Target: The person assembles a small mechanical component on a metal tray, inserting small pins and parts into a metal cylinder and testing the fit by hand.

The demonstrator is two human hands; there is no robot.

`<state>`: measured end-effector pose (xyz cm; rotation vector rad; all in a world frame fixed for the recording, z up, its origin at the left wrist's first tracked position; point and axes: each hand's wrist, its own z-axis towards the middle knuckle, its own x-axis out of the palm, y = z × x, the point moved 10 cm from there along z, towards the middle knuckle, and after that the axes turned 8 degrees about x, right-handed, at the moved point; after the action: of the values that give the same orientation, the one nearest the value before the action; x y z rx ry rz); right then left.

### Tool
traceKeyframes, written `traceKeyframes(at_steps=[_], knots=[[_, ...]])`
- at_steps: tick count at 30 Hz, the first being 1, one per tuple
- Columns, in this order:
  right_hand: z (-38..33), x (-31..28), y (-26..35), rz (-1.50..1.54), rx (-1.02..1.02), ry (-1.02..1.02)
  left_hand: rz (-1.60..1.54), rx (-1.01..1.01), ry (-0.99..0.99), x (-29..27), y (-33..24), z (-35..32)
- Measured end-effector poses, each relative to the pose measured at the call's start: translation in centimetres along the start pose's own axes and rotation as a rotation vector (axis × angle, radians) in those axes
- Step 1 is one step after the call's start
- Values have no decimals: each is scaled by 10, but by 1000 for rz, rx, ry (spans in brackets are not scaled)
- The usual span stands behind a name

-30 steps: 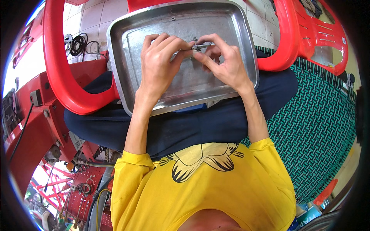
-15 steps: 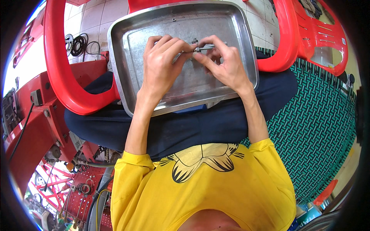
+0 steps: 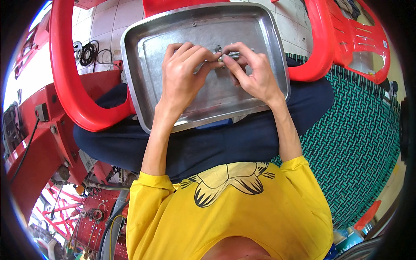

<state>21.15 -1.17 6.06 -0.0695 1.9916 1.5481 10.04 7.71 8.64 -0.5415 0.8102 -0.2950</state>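
Observation:
A dented metal tray (image 3: 151, 82) rests on my lap, across my dark trousers. Over its middle both hands meet. My left hand (image 3: 184, 76) and my right hand (image 3: 253, 73) pinch a small metal part (image 3: 226, 55), a short silvery rod with a nut-like piece, between the fingertips. Most of the part is hidden by my fingers. A tiny screw or nut (image 3: 194, 24) lies near the tray's far edge.
Red plastic chair arms (image 3: 65, 78) curve around the tray on both sides. Black sprockets (image 3: 86, 53) and a cable lie on the tiled floor at far left. A green woven mat (image 3: 368, 143) is on the right. Red metal frames (image 3: 39, 147) with small parts stand at lower left.
Both hands stay over the tray's middle; the fingers have shifted slightly around the small metal part. The tray has not moved.

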Motion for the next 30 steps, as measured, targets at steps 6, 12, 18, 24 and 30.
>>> traceKeyframes(at_steps=[6,12,18,24,30], knots=[[-4,4,-4,78,55,31,-35,62,-45,1,-8,2],[-21,3,-9,151,140,55,0,141,-15,11,-24,-6],[-56,-5,-38,57,115,-165,0,33,168,7,-36,-12],[-64,-27,-46,235,79,-267,-535,-60,-54,-51,-140,-14],[-63,-21,-41,235,32,-254,-1556,169,447,-47,-298,-35]])
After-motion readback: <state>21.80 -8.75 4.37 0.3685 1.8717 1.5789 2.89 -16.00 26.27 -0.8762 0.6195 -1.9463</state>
